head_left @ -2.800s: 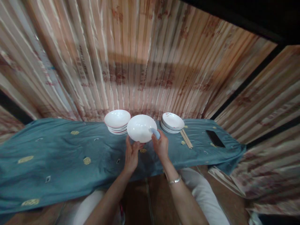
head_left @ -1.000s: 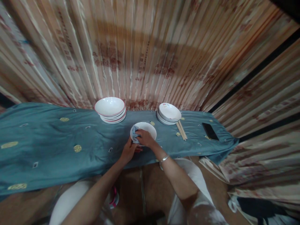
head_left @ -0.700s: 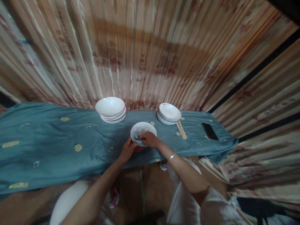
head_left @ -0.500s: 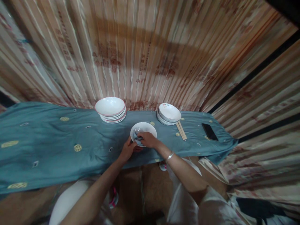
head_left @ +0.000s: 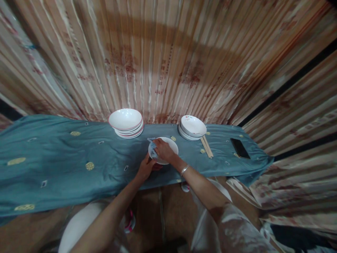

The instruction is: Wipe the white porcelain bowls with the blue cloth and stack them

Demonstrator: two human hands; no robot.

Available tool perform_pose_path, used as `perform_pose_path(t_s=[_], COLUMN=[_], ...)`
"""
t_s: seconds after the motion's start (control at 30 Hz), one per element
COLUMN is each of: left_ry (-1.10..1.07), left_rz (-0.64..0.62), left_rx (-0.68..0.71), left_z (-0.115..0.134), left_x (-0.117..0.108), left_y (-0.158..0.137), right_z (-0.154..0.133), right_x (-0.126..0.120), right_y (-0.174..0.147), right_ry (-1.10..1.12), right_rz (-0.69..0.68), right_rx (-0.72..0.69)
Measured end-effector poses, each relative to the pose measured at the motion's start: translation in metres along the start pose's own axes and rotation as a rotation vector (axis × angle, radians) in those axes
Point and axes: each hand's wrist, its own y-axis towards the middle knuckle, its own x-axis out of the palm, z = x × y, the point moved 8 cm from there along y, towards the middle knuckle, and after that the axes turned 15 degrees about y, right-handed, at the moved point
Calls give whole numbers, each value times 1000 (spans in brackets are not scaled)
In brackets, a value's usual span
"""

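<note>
1. nearest are the person's white-clad legs [head_left: 79, 225], below the front edge of the worktop [head_left: 65, 165], which is draped in a teal cover with yellow motifs.
2. a silver bracelet [head_left: 184, 170] circles the right wrist.
3. the left hand [head_left: 146, 168] grips the near left side of a white bowl [head_left: 172, 146], thumb by the rim, the other fingers partly hidden beneath.
4. the right hand [head_left: 163, 150] pinches a crumpled light blue cloth [head_left: 153, 147] against the bowl's left rim.
5. that bowl sits over the worktop's middle, in front of the gap between two stacks; whether its base touches the cover cannot be told.
6. wooden chopsticks [head_left: 206, 147] lie to the right, a black phone [head_left: 240, 148] farther right.
7. behind, left, a dish stack [head_left: 129, 133] topped by a red-rimmed bowl [head_left: 125, 119]; right, a flower-decorated bowl stack [head_left: 193, 127].
8. farthest hangs a pleated, printed curtain [head_left: 158, 52].
</note>
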Motion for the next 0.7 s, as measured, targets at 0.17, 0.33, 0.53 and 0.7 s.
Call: perform_pose_path(t_s=[0.17,0.33,0.53,0.7], left_ry=[12,-16,-88,-177], left_rz=[-21,-48,-40,-24], left_rx=[23,7,-31,-28], left_z=[-1,2,8,7], left_x=[1,5,11,12], left_y=[0,-5,-12,-14], right_z=[4,18,24,23], right_x=[-13,-28,-43,-48], right_y=[8,6,-11,-26], right_ry=[-180,-302,-382,-424], right_rz=[-14,-36,-117,-164], right_rx=[25,75,96,70])
